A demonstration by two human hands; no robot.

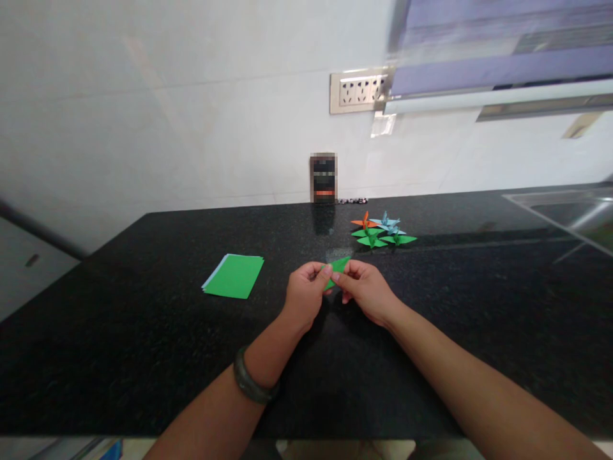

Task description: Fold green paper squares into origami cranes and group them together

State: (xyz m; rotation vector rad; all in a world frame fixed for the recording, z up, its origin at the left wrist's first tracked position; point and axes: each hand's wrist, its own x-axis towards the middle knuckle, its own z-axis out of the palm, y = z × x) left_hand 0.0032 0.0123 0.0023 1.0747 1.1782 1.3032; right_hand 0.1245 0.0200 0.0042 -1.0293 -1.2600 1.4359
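Observation:
A small piece of folded green paper [340, 264] is pinched between both hands above the black countertop. My left hand [308, 291] grips its left side, thumb on top. From the right, my right hand [368, 289] closes thumb and fingers on the other side. The fingers cover much of the paper, so its full shape is hidden. Just beyond the right hand stand several folded paper cranes: green ones [371, 241], an orange one [366, 222] and light blue ones [385, 221]. Left of the hands lies a stack of square paper [234, 276], green on top with light blue edges beneath.
Against the white wall stands a dark upright box [324, 178], blurred out, beside a short beaded string [353, 201]. A socket panel [359, 91] is on the wall above. At the far right a metal sink [575, 214] is set into the black countertop [119, 345].

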